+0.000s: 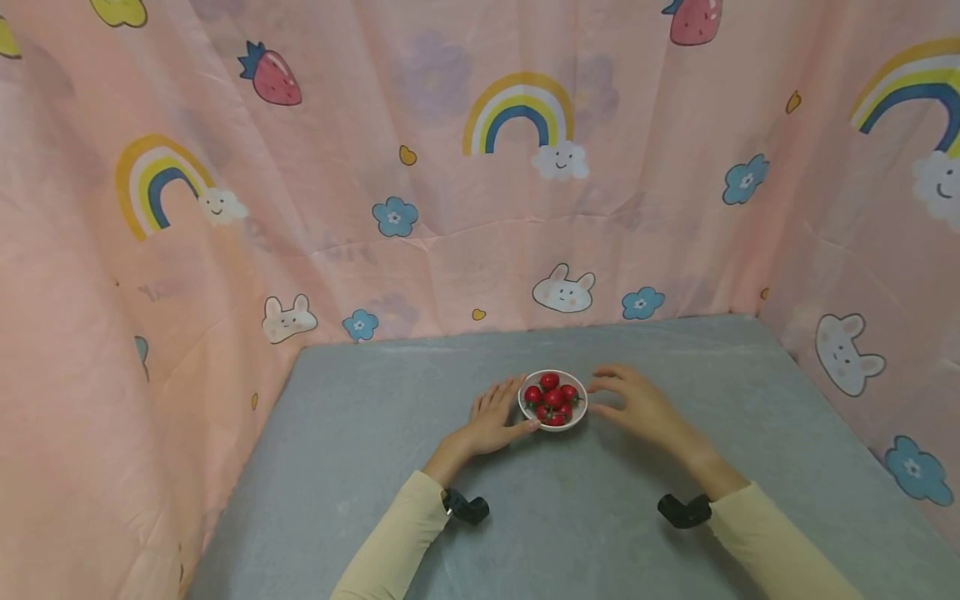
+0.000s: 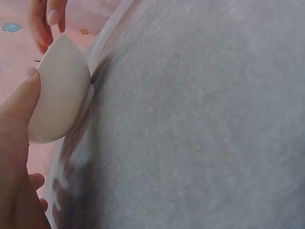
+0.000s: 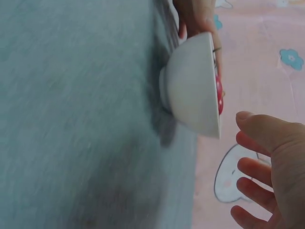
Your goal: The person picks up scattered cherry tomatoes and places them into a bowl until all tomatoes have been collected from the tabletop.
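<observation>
A small white bowl (image 1: 552,428) stands on the grey table, filled with several red cherry tomatoes (image 1: 553,398) that have green stems. My left hand (image 1: 491,422) is at the bowl's left side, fingers extended and thumb tip right at the near rim. In the left wrist view, that thumb (image 2: 29,98) overlaps the upper edge of the white bowl (image 2: 64,95). On the other side my right hand (image 1: 637,404) hovers close to the rim with loosely bent, spread fingers. The right wrist view shows a gap between its thumb (image 3: 259,126) and the bowl (image 3: 193,88).
The grey tabletop (image 1: 555,533) spreads around the bowl on all sides. Behind it and along both sides hangs a pink curtain (image 1: 465,267) printed with rainbows, rabbits and flowers. Black wrist devices sit on the left (image 1: 467,507) and right sleeves.
</observation>
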The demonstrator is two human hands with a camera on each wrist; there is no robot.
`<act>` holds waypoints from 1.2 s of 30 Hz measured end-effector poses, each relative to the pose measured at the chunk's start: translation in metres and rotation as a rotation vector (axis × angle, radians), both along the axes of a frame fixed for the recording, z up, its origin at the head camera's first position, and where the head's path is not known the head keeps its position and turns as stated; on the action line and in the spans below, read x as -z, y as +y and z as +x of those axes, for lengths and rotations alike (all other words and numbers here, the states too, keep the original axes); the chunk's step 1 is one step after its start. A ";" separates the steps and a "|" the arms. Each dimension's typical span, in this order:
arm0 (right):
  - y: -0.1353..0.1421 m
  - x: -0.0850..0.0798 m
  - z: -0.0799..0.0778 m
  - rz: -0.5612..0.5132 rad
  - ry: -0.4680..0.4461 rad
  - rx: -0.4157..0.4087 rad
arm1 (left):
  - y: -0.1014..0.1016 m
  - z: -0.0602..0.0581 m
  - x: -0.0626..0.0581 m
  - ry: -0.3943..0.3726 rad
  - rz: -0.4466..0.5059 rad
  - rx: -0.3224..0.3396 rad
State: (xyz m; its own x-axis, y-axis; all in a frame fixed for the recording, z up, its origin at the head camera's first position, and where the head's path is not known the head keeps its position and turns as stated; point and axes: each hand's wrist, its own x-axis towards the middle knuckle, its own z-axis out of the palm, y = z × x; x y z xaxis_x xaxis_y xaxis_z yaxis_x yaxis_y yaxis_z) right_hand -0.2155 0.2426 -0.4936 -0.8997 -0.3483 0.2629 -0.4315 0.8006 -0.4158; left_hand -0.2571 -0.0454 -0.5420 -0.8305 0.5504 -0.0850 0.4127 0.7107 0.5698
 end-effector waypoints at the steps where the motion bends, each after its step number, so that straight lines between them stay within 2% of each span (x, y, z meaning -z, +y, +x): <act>1: 0.003 0.001 0.001 0.002 0.001 -0.002 | 0.000 0.000 0.000 -0.001 0.001 0.000; 9: 0.034 0.008 0.007 0.012 0.016 0.020 | 0.000 0.002 -0.004 0.002 0.014 0.001; 20: 0.072 0.010 0.025 0.012 0.004 0.067 | 0.000 0.002 -0.003 0.003 0.009 -0.003; 31: 0.094 0.016 0.041 -0.004 -0.030 0.081 | 0.000 0.002 -0.003 -0.002 0.014 -0.001; 36: 0.103 0.020 0.047 -0.023 -0.096 0.116 | 0.000 0.003 -0.005 -0.005 0.009 -0.006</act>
